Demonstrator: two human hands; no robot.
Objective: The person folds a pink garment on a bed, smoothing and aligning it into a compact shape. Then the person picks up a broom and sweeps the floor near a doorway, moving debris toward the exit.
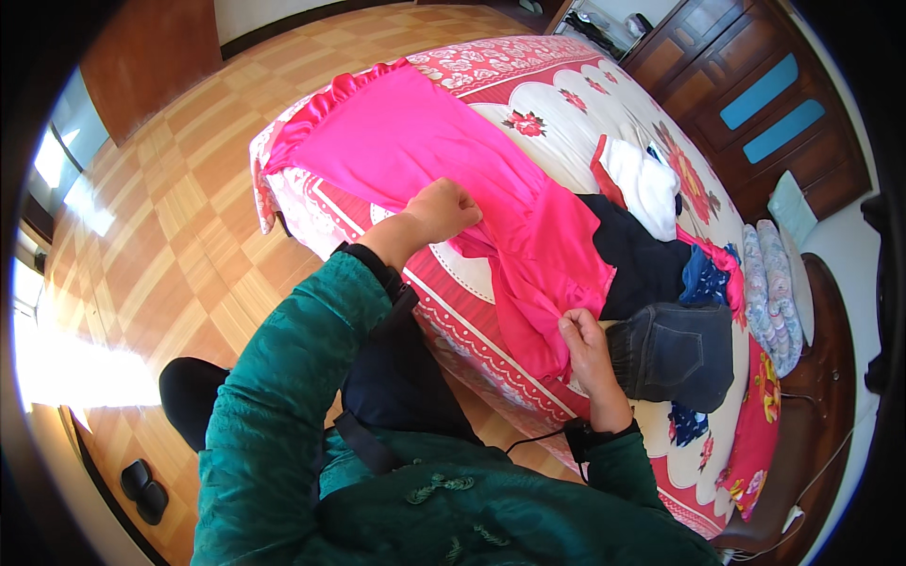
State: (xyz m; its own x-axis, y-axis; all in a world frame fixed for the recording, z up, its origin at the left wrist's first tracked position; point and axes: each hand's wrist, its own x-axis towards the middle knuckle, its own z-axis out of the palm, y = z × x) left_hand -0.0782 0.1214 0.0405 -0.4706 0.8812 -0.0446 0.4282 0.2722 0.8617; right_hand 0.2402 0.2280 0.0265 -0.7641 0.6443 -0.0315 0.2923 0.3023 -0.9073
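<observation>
A bright pink dress point(425, 134) with a ruffled hem lies spread across the bed, its hem towards the far left corner. My left hand point(444, 209) is closed on the dress's near edge, around its middle. With its fingertips, my right hand point(587, 347) pinches the upper part of the dress near the front edge of the bed. Just right of that hand are folded dark jeans point(672, 354), and a black garment point(630, 255) lies partly beneath the dress.
The bed has a red and white floral cover point(527, 124). A white garment point(640, 184), a blue patterned cloth point(704, 276) and folded floral bedding point(771, 297) lie at the right. Beyond are a wooden headboard point(828, 339) and a wooden wardrobe point(750, 78). Black slippers point(145, 492) rest on the floor.
</observation>
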